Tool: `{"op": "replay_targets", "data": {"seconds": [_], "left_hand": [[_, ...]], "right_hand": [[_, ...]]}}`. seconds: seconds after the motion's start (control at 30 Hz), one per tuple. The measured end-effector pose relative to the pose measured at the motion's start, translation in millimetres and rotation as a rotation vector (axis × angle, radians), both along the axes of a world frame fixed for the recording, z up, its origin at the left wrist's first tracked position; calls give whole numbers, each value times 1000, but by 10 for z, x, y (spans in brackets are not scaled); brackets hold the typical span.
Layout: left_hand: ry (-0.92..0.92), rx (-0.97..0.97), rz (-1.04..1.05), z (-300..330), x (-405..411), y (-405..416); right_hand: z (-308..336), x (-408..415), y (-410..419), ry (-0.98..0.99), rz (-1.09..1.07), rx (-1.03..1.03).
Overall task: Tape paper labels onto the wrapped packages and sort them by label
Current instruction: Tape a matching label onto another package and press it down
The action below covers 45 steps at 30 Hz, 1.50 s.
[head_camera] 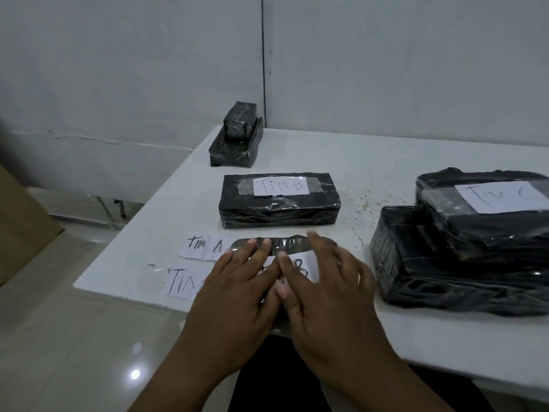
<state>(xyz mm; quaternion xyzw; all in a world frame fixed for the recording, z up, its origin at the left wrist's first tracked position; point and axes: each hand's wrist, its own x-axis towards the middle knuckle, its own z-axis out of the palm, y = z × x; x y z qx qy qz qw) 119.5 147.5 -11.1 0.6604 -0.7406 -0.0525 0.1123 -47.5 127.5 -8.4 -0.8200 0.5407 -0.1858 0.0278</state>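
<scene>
A flat black wrapped package lies at the table's front edge, mostly under my hands. On it sits a white paper label, of which only a "B" shows. My left hand and my right hand lie flat on this package with fingers spread, thumbs touching over the label. Neither grips anything. Behind it lies a black package with a taped label reading "TIM B". Two loose paper labels lie to the left: "TIM A" and one showing "TIM", partly hidden by my left hand.
A stack of two unlabelled black packages stands at the back left corner. At the right, a stack of black packages carries a "TIM C" label. The white table ends at left and front; a cardboard sheet stands on the floor.
</scene>
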Motion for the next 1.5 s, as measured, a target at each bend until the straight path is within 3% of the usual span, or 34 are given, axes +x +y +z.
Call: {"op": "replay_targets", "data": {"seconds": [0.17,0.5,0.7,1.1,1.27,1.5], "left_hand": [[-20,-31,18,-30,-33,12],[-70,-68,195,-62,-107,51],[-43,-111,78,-87,-47,79],[-119,-59,249,-96,-137,86],[20,-97,373,-137,-172,109],[374,-330,416,31,-5,-31]], "right_hand": [[-61,-118,-8,28,-32,88],[-153,-86,27,-161,-97,176],[-105,-211,-12,-48,-78,154],[-70,-122,50,-11,-153,158],[-64,-110,75,-60,-185,192],[207,-17,-91,-119,-168,222]]}}
